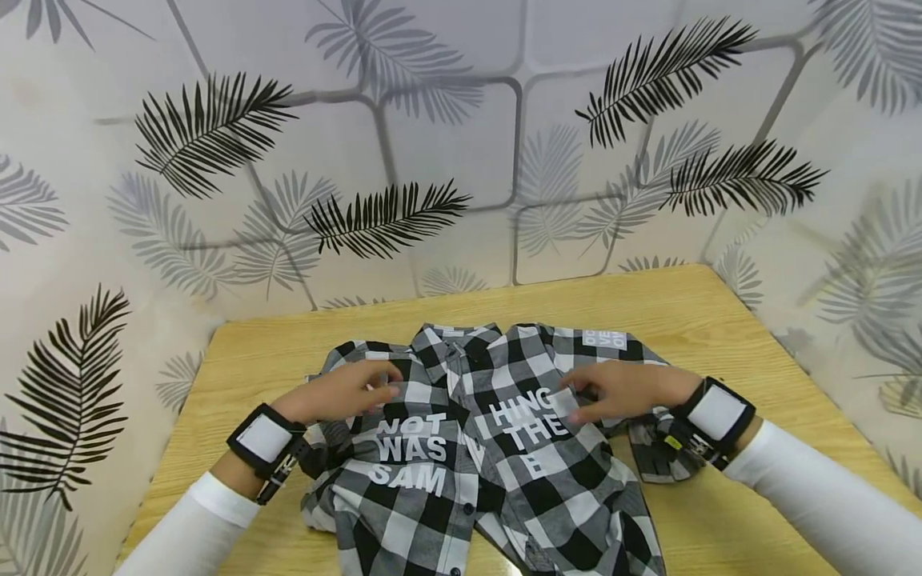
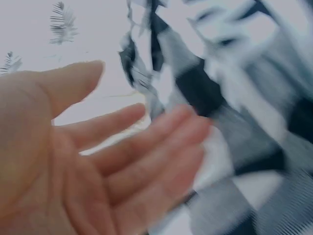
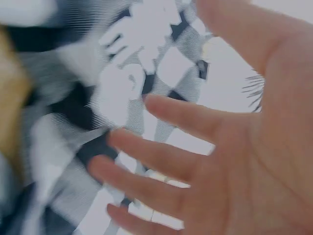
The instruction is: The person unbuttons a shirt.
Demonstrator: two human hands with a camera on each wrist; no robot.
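A black, white and grey checked shirt [image 1: 425,392] with white lettering lies front up on the table, its collar [image 1: 461,340] toward the wall. My left hand [image 1: 353,390] is over the chest on the left side, and in the left wrist view its fingers [image 2: 146,181] are spread and fairly straight, holding nothing. Over the lettering on the right side is my right hand [image 1: 619,388]. The right wrist view shows its fingers [image 3: 161,152] apart and extended, with no cloth between them. Whether either hand touches the fabric I cannot tell.
The wooden table [image 1: 274,352] runs back to a wall [image 1: 461,144] patterned with leaves. One shirt sleeve [image 1: 659,456] lies bent on the right, partly behind my right wrist. Each wrist wears a black strap with a camera and a white pad.
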